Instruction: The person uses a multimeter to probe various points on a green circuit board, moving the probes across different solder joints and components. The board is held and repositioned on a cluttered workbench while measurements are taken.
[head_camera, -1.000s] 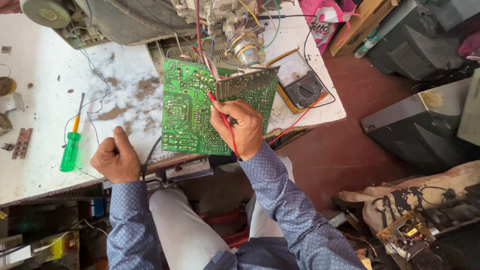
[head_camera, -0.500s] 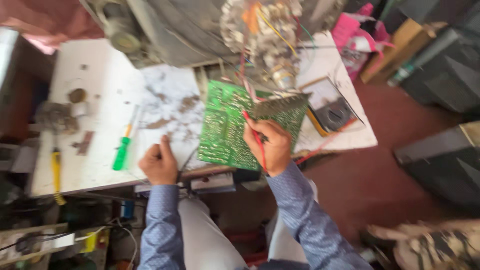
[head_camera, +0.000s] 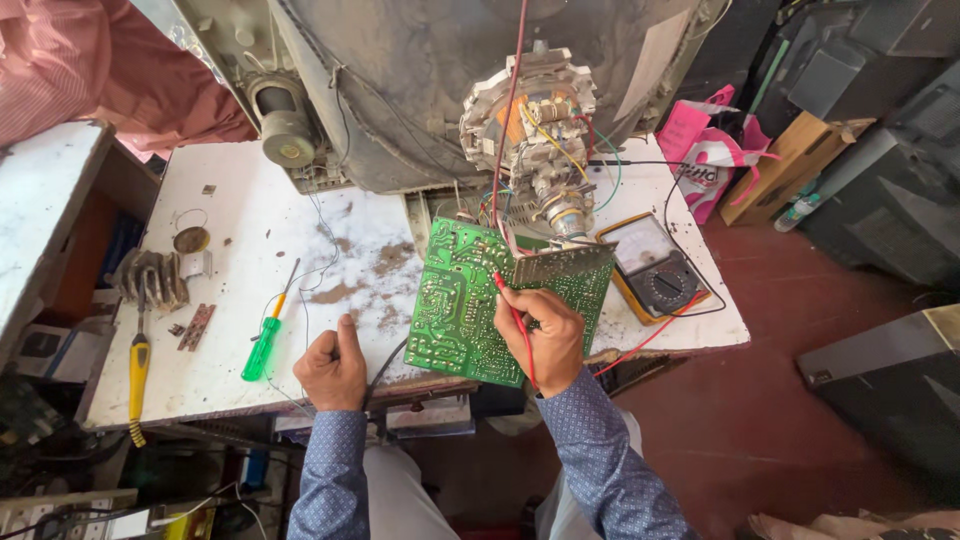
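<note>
- The board (head_camera: 470, 310) is a green circuit board, solder side up, dotted with pale joints and traces; it lies tilted on the front of the white table (head_camera: 230, 230), just below the tube neck (head_camera: 535, 130).
- The right hand (head_camera: 540, 335) rests on the board, fingers pinched round a red probe (head_camera: 510, 315) whose tip touches the green face.
- The left hand (head_camera: 333, 368) sits on the table edge beside the board, fingers curled shut over a black lead (head_camera: 385, 362).
- A meter (head_camera: 655, 268) lies right of the board.
- A green screwdriver (head_camera: 264, 340) lies left of the left hand; a yellow-handled tool (head_camera: 138, 375) lies farther left.
</note>
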